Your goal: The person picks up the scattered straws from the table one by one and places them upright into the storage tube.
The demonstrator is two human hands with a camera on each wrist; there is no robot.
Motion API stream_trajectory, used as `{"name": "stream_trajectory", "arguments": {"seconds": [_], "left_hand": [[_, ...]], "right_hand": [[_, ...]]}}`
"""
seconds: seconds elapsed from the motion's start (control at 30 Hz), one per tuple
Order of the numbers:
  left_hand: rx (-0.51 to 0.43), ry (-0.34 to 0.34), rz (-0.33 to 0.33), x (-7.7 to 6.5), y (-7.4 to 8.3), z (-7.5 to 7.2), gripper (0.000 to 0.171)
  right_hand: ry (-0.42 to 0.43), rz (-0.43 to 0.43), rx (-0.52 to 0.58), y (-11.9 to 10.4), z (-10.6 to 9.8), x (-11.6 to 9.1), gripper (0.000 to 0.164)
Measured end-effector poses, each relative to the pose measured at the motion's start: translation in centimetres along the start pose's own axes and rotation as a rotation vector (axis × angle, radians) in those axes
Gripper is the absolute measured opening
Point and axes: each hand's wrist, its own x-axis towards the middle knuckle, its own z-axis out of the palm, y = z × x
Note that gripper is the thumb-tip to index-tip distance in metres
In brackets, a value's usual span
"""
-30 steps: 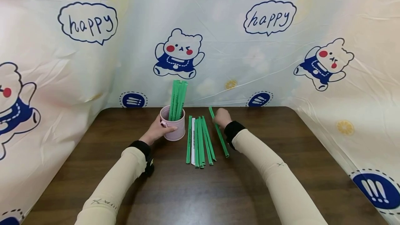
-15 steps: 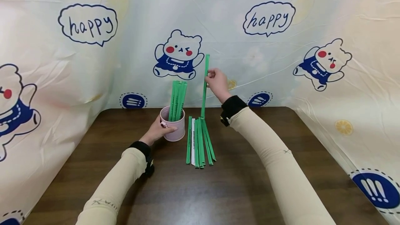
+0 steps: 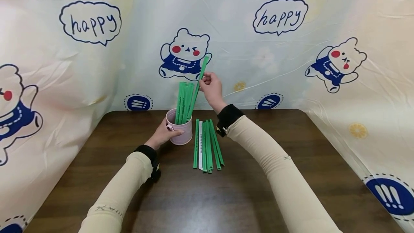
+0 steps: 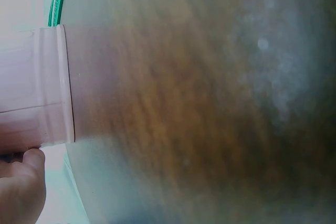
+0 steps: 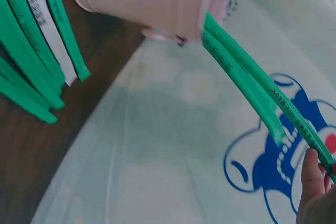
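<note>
Green and slanting, a wrapped straw point(image 5: 266, 86) is pinched in the right hand point(image 3: 212, 89), its lower end at the mouth of the pink cup point(image 3: 183, 137), gripped by the left hand point(image 3: 162, 134). Insertion seems in hand; lowering, then releasing, looks called for.

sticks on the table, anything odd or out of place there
The white stick, second from the left, is the odd one by colour: its neighbours are green. The two rightmost green sticks slant, near ends splayed outward. Nothing looks spilled or damaged.
</note>
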Motion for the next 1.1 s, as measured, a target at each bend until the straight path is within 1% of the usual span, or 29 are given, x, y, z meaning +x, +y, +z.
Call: {"name": "stream_trajectory", "arguments": {"seconds": [0.2, 0.37, 0.5, 0.63, 0.7, 0.73, 0.83, 0.93, 0.97, 1.1], "left_hand": [[-0.007, -0.004, 0.004, -0.1, 0.0, 0.1, 0.098], [-0.015, -0.007, 0.006, -0.2, 0.0, 0.2, 0.097], [-0.016, -0.004, 0.003, -0.3, 0.2, 0.3, 0.096], [-0.018, 0.000, 0.005, -0.3, 0.3, 0.3, 0.095], [-0.017, 0.000, 0.013, -0.3, 0.3, 0.3, 0.095], [-0.015, -0.001, 0.018, -0.3, 0.2, 0.4, 0.095], [-0.018, 0.000, 0.021, -0.3, 0.1, 0.5, 0.096], [-0.028, -0.006, 0.017, -0.2, -0.1, 0.6, 0.098], [-0.039, -0.006, 0.014, -0.1, -0.1, 0.5, 0.098], [-0.046, -0.007, 0.007, 0.0, 0.3, 0.3, 0.098]], "right_hand": [[-0.055, 0.023, -0.064, 2.4, 1.7, -1.7, 0.037], [-0.101, 0.041, -0.124, 4.3, 2.7, -3.1, 0.036], [-0.115, 0.057, -0.158, 5.3, 3.2, -3.8, 0.035], [-0.134, 0.056, -0.159, 6.0, 3.4, -4.2, 0.035], [-0.145, 0.049, -0.156, 6.4, 3.4, -4.3, 0.035], [-0.148, 0.022, -0.154, 6.7, 3.2, -4.4, 0.034], [-0.157, 0.030, -0.171, 7.2, 2.9, -4.4, 0.037], [-0.158, 0.059, -0.185, 7.5, 2.2, -4.2, 0.041], [-0.155, 0.091, -0.199, 7.5, 1.9, -4.0, 0.042], [-0.158, 0.128, -0.245, 8.1, 0.0, -3.7, 0.041]]}}
